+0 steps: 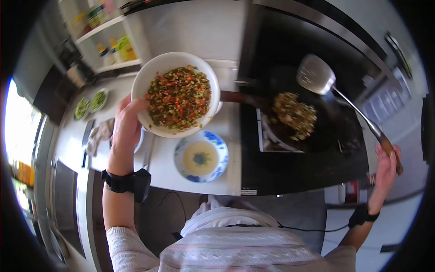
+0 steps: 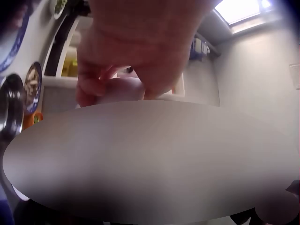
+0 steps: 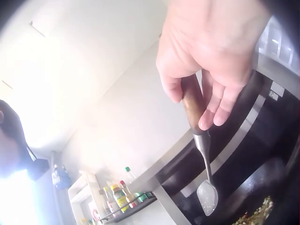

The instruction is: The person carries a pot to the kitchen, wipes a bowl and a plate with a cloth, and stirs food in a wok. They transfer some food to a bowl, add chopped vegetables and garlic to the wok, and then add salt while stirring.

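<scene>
My left hand (image 1: pixel 126 122) grips the rim of a white bowl (image 1: pixel 141 84), thumb over the edge, above the counter in the head view. Chopped vegetables (image 1: pixel 179 97) in green, brown and red lie inside it. The bowl's pale outside (image 2: pixel 150 159) fills the lower left wrist view. My right hand (image 1: pixel 386 167) holds the wooden handle of a metal spatula (image 1: pixel 317 75), with its blade raised over the wok (image 1: pixel 324 124). A heap of similar chopped food (image 1: pixel 294 115) sits in the wok. Bits of food cling to the spatula blade (image 3: pixel 207 197) in the right wrist view.
A blue-patterned dish (image 1: pixel 221 156) of pale liquid stands on the counter (image 1: pixel 158 174) below the bowl. The wok's brown handle (image 1: pixel 235 96) points left from the black stove (image 1: pixel 299 170). Small green-filled bowls (image 1: pixel 98 100) and a cloth (image 1: pixel 100 137) lie at left. Bottles (image 3: pixel 119 199) line a rack.
</scene>
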`<state>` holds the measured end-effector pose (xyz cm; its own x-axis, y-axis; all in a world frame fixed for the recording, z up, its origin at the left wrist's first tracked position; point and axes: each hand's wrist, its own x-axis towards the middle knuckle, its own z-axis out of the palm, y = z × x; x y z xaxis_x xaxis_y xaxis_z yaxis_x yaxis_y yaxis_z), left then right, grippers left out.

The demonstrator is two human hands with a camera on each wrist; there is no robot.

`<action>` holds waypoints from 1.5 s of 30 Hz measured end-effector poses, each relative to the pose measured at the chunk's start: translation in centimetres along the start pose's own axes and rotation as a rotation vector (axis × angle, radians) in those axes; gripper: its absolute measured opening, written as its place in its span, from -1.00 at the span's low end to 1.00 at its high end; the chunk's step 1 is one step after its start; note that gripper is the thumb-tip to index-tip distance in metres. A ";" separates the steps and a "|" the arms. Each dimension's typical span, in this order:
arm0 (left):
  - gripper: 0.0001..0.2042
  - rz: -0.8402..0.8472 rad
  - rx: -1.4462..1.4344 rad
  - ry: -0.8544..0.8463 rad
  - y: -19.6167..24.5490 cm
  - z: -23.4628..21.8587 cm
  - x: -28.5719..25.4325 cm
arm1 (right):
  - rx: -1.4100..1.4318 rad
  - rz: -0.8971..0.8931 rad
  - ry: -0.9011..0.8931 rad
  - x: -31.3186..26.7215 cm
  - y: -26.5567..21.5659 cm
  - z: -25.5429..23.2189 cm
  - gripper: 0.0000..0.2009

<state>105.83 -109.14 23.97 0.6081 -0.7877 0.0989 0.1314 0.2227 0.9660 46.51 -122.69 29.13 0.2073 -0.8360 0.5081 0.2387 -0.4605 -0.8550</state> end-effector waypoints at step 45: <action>-0.74 -0.299 0.053 -0.075 -13.3 28.8 9.0 | 0.232 0.155 0.315 -1.8 8.4 -1.4 -0.83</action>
<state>87.02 -135.75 18.92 0.4889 -0.8544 -0.1761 0.2536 -0.0539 0.9658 46.80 -125.46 20.82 -0.0341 -0.9569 0.2884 0.4422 -0.2732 -0.8543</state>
